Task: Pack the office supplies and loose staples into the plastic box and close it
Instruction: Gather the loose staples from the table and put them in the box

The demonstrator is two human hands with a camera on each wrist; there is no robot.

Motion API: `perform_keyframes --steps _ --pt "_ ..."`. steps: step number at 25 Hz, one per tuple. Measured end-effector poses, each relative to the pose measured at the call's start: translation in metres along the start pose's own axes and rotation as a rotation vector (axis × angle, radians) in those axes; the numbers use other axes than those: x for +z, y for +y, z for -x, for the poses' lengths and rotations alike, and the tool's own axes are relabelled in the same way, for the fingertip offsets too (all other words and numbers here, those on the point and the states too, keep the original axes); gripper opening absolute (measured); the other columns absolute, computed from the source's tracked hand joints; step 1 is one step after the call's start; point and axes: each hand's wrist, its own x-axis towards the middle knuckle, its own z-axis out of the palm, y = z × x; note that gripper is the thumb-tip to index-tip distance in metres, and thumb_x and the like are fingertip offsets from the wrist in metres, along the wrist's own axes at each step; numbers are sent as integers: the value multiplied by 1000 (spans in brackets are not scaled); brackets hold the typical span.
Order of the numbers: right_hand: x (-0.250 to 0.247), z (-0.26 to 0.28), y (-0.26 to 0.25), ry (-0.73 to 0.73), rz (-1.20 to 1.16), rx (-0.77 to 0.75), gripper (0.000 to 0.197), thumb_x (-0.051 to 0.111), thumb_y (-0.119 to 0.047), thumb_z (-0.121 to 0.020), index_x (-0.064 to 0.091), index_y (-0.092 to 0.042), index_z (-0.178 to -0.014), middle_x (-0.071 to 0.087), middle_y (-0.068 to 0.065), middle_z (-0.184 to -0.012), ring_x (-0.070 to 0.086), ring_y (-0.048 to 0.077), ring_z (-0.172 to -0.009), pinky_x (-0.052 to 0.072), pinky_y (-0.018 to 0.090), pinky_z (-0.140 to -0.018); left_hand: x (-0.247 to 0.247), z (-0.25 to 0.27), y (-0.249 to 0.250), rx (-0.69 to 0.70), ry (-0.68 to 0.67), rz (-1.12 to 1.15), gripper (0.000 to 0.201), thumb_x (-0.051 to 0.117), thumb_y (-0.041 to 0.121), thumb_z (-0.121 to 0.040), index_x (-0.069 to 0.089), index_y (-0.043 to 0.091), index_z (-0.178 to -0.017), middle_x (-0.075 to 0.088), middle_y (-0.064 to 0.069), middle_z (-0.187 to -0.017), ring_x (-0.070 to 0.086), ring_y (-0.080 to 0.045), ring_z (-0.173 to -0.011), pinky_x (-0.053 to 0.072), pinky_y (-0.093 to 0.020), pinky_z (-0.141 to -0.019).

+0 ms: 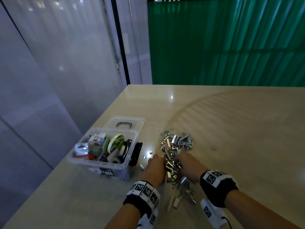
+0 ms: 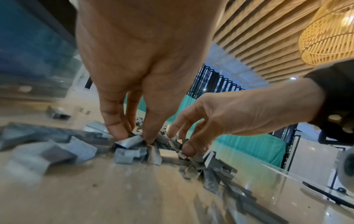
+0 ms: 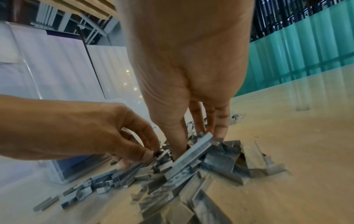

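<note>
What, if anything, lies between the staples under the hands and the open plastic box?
Nothing visible blocks the way. The staples lie right of the box, with bare table and a few stray staples between. The box is open, its lid lying behind it. Both the left hand and right hand are already in the pile.

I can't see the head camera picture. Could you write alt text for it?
Two hands, left hand and right hand, dig their fingers into a pile of loose staples on a beige table. Left of them stands an open plastic box of office supplies.
</note>
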Motion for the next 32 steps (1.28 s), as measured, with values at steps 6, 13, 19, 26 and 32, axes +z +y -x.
perform_keyframes --steps 6,13,19,26,32 --pt "-1 4 4 57 -28 -6 8 68 -1 -84 72 -7 -83 64 3 -91 59 13 -80 34 12 -55 1 -2 0 -23 99 137 16 65 3 -89 75 9 -101 66 -10 -106 67 -22 -97 50 -21 -80" --pt "-1 3 17 75 -92 10 24 65 3 -84 68 -18 -73 61 0 -94 60 11 -81 54 25 -74 -1 2 -8 -31 67 91 28 69 2 -84 73 11 -111 68 -8 -110 66 -21 -104 55 -31 -90" --pt "-1 9 20 83 -77 24 17 67 1 -86 69 -16 -88 63 3 -102 61 16 -88 52 26 -75 -7 7 -13 -98 -13 -79 28 67 15 -89 64 9 -116 56 -11 -121 62 -28 -106 53 -35 -90" --pt "-12 9 2 139 -229 46 16 66 5 -86 73 -10 -88 65 -3 -88 61 5 -77 52 17 -67 -1 2 -18 -16 46 -40 26 66 14 -91 65 7 -116 57 -11 -122 60 -26 -109 52 -34 -94" --pt "-21 10 -14 149 -316 78 10 77 -1 -79 75 -10 -75 69 -4 -76 63 1 -64 45 10 -51 -6 -9 -31 -34 9 -89 26 65 15 -92 65 8 -117 58 -12 -123 58 -26 -113 50 -34 -94"
